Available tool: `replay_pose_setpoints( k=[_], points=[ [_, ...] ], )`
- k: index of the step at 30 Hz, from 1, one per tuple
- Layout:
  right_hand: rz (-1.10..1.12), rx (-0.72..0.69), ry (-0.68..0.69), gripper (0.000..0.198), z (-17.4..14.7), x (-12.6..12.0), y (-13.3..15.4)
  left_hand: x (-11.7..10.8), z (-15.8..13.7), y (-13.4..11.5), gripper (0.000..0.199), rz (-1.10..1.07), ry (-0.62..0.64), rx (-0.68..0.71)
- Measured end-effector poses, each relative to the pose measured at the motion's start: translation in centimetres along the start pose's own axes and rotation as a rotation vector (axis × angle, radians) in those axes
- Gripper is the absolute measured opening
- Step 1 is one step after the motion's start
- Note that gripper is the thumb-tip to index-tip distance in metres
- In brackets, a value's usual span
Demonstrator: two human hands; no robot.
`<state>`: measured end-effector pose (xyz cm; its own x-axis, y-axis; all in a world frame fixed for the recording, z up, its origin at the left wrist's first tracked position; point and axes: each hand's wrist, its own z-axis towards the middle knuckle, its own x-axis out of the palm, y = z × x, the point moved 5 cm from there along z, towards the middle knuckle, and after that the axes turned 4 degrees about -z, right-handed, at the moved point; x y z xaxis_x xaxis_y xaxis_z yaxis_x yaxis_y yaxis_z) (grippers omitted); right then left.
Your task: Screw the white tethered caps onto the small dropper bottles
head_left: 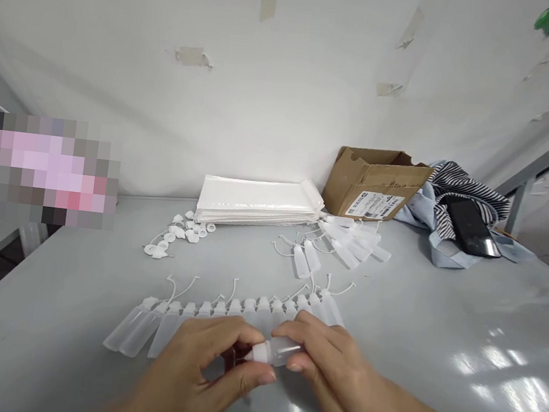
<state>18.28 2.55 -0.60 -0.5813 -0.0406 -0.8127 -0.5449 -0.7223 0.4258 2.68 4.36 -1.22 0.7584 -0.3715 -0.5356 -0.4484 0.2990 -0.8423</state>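
Between my two hands lies a small translucent squeeze bottle (282,350), held sideways with its white cap (260,352) pointing left. The thumb and fingers of my left hand (209,364) pinch that cap. My right hand (335,365) grips the bottle's body, fingers and thumb on either side. Just beyond my hands, a row of capped bottles (166,326) lies side by side on the table, several with thin white straps sticking up. My hands hide the lower parts of many of them.
Loose white caps (192,230) are heaped at the left back of the grey table (73,275). A stack of white padded envelopes (260,201) lies by the wall. More bottles (349,244) are near a cardboard box (376,184). Clothing (470,185) and a black phone (473,227) lie at right.
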Motion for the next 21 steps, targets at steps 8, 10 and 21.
replay_pose_setpoints(
  k=[8,10,21],
  points=[
    [-0.237,-0.245,-0.181,0.021,-0.2,-0.4,1.2,1.2,0.0,0.7,0.05,-0.419,0.276,-0.332],
    [-0.241,-0.224,-0.199,0.023,-0.3,-0.4,1.1,1.3,0.0,0.6,0.046,-0.42,0.251,-0.313],
    [0.662,0.419,0.099,0.039,0.0,0.8,-1.7,1.3,-1.6,-0.9,0.008,0.146,-0.234,0.55]
  ],
)
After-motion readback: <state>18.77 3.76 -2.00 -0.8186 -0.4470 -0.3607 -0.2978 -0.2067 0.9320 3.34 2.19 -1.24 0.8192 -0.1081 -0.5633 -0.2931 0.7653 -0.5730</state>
